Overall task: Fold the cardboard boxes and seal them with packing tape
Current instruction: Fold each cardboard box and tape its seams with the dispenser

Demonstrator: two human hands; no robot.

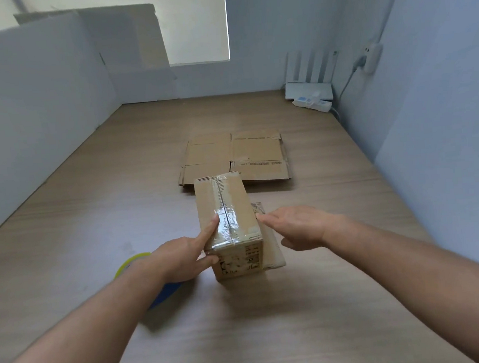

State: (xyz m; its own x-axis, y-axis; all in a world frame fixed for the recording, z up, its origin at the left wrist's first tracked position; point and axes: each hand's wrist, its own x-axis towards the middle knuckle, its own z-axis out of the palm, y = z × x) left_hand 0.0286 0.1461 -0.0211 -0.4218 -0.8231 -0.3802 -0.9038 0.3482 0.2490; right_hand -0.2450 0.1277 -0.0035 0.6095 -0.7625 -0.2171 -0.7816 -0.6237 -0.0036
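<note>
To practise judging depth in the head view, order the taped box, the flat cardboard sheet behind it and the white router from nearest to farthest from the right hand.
1. The taped box: at the fingertips of the right hand, on its left.
2. The flat cardboard sheet: beyond the box, mid-table.
3. The white router: far right corner, by the wall.

The cardboard box (205, 200) is tan, with glossy clear tape (225, 224) along its top seam and black printed symbols on its near face. The flat cardboard (259, 151) beyond is the same tan with black print lines. The table (270, 321) has pale brown wood grain. The near-left tape roll (130, 264) is yellow-green above, blue below. The far-right router (308, 90) is white
</note>
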